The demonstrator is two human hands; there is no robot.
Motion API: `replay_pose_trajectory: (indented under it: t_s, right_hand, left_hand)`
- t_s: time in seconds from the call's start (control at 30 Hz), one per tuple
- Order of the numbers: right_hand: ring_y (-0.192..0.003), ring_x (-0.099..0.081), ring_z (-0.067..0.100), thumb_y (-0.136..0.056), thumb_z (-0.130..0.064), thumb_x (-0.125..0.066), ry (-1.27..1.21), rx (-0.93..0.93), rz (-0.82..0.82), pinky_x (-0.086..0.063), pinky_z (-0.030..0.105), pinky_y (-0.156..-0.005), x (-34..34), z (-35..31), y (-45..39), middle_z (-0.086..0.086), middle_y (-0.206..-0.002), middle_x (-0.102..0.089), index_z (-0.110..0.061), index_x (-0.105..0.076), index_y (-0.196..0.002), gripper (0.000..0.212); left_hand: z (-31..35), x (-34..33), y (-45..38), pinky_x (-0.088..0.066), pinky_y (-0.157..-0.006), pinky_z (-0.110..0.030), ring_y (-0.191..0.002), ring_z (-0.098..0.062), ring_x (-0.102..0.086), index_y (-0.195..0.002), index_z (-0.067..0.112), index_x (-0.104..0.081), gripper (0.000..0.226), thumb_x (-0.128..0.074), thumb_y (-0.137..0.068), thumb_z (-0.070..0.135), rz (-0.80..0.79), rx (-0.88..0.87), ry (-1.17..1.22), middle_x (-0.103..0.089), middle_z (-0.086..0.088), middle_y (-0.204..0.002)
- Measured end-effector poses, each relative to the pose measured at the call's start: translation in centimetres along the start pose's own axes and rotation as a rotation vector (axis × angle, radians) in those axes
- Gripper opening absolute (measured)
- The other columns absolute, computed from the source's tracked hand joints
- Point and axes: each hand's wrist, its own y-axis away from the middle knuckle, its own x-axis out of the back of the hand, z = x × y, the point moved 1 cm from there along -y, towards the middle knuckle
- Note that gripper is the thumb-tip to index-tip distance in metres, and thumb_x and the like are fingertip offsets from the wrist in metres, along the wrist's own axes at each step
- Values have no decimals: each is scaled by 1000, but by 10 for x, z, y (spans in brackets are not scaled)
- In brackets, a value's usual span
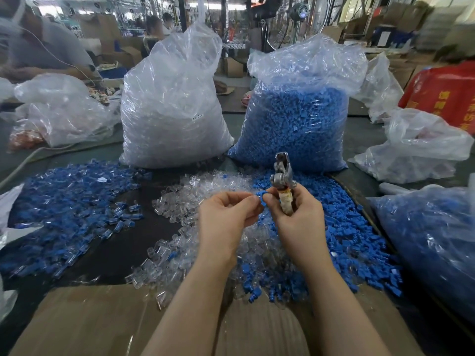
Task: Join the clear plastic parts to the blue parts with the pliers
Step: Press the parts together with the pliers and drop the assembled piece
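Note:
My right hand [295, 217] grips the metal pliers [282, 173] by their wrapped handle, jaws pointing up and away. Its fingertips also touch a small blue part [261, 196] held between both hands. My left hand [226, 214] pinches that blue part from the left; whether a clear part sits on it is hidden by the fingers. Under my hands lies a heap of loose clear plastic parts [185, 201]. Loose blue parts [344, 227] are piled to the right. A spread of joined blue-and-clear pieces [69, 201] covers the table on the left.
A tall bag of clear parts [169, 104] and a tall bag of blue parts [298, 116] stand behind the heaps. More plastic bags sit at the left [64, 109] and right [424, 240]. Cardboard [90, 319] lies at the near edge. Another person works at the far left.

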Motion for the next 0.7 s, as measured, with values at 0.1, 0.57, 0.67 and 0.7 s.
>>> replay_pose_trajectory:
  t_s: [0.1,0.57,0.67,0.7]
  right_hand:
    - [-70,-61,2,-88,-28,-72,53,16,35,-47,16,-58,-1,1,1,-16,-77,-66,-34,-58,-80,17]
    - [-69,-62,13,-89,-32,-70,123,-33,13,-53,42,-62,-2,-2,2,-5,-73,-66,-18,-64,-90,15]
    - [-66,-60,13,-90,-26,-69,116,-38,-30,-49,37,-57,0,-1,1,-5,-70,-65,-21,-63,-86,9]
    - [-66,-59,14,-90,-24,-69,115,-41,-45,-48,36,-57,1,0,0,-4,-70,-65,-20,-63,-86,8]
  left_hand:
    - [2,-1,1,-56,-61,-19,-71,-16,-73,-84,2,-69,5,-72,-83,-1,-7,-14,11,-75,-12,-76]
    - [-1,1,0,-61,-70,-29,-72,-9,-73,-73,24,-71,20,-78,-80,6,14,-293,-295,-74,6,-72]
    - [-3,3,-1,-60,-70,-28,-72,-8,-72,-73,26,-71,21,-79,-79,8,14,-335,-356,-74,9,-73]
    - [-4,4,-2,-60,-69,-27,-72,-7,-72,-73,27,-71,21,-80,-79,8,15,-346,-366,-74,9,-74]
